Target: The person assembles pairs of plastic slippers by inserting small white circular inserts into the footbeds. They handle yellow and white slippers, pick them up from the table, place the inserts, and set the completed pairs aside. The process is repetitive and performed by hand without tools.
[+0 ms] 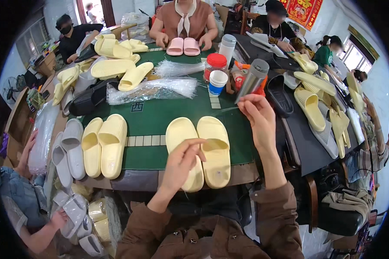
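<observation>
A pair of pale yellow slippers (216,166) lies in front of me at the table's near edge, toes pointing away. My left hand (181,162) is over the left slipper, its fingers pressed together near the inner strap edges; what they pinch, if anything, is too small to tell. My right hand (260,118) is raised to the right of the pair, in front of a grey tumbler (254,77). Its thumb and forefinger pinch a thin clear plastic strand (228,109) that points left over the green mat. Bundles of similar clear strands (160,90) lie farther back.
Left of the pair stand yellow slippers (112,146) and grey slippers (73,149). Piled slippers (313,108) cover the black table at right. A white-and-blue cup (218,82) and red-lidded jar (216,64) stand mid-table. Across from me, a person holds pink slippers (183,46); others sit around.
</observation>
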`<state>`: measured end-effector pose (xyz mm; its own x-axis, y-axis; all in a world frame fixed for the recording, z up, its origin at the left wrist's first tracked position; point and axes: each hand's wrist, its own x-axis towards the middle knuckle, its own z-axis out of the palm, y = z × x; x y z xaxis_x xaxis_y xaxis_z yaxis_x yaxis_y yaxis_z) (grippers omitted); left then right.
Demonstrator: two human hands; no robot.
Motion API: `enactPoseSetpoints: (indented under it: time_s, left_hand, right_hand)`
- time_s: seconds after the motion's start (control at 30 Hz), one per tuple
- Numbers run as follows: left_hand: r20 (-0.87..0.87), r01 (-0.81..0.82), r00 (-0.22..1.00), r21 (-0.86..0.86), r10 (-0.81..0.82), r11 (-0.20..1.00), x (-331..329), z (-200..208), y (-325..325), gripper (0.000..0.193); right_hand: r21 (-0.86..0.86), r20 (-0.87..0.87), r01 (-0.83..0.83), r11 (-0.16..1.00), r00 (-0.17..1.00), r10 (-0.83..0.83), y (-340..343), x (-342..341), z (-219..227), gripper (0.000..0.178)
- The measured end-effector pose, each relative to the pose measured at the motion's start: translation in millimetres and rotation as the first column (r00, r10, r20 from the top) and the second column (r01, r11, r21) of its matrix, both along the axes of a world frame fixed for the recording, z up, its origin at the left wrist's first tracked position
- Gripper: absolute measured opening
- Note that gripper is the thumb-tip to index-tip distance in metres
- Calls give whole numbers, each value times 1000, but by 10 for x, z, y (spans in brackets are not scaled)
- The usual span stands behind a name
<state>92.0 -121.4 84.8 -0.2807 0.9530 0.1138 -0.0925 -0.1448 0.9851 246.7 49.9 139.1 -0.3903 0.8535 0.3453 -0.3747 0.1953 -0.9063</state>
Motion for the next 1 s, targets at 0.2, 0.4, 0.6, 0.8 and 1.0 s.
enactPoseSetpoints:
  time_s: [0.2,0.4,0.6,0.8,1.0]
  left_hand:
    - [-422,-272,877,-39,231,961,-339,-134,125,31]
    - [-634,-147,767,-31,94,989,-264,-133,130,26]
    - [-509,-64,860,-30,40,998,-205,94,-37,20]
    - [-684,48,721,205,108,978,-368,42,-274,9]
    - [-978,-26,121,171,172,985,-355,150,-558,21]
  right_hand:
    - [613,368,183,768,795,-483,213,-197,-525,50]
    - [432,601,-323,842,800,-2,-447,-354,-599,46]
    - [573,514,-115,812,822,-246,-376,-223,-721,12]
    - [692,505,-149,707,799,-326,-408,169,-756,13]
    - [771,529,-342,537,814,-242,-792,476,-655,18]
